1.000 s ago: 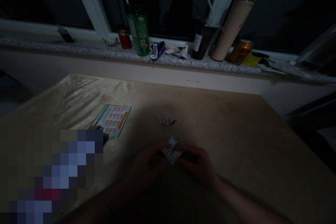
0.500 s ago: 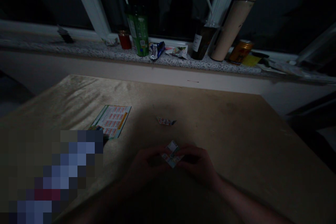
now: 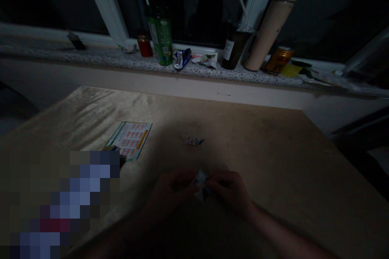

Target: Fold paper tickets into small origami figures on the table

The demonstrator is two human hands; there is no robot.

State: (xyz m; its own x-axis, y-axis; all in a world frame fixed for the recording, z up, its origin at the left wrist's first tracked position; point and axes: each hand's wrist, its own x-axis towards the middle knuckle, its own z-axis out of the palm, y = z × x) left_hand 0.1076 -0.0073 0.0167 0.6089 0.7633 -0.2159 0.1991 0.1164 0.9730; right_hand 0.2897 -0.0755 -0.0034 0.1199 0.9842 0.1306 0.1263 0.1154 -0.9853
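Note:
Between my two hands is a small folded piece of printed paper [image 3: 201, 179], pale with faint markings. My left hand [image 3: 172, 188] pinches its left side between thumb and fingers. On the right edge, the fingertips of my right hand [image 3: 229, 186] are closed on the same paper. Dim light hides the finer folds. Just beyond my hands, a small folded paper boat shape [image 3: 193, 141] with printed patterns lies on the table. Farther left rests a flat printed sheet [image 3: 130, 139] with rows of red blocks like a calendar.
The tan table [image 3: 258, 145] meets a wall below a granite sill [image 3: 200, 73]. On the sill stand a green cup [image 3: 162, 40], a red jar [image 3: 145, 46], a dark cup [image 3: 232, 50], a tall beige flask [image 3: 269, 30] and an orange can [image 3: 278, 61]. A blurred-out patch covers the lower left.
The paper in my hands has turned and tipped, shifting slightly toward me; its inner white square and printed flaps look different now. The paper boat shape and flat sheet have stayed put.

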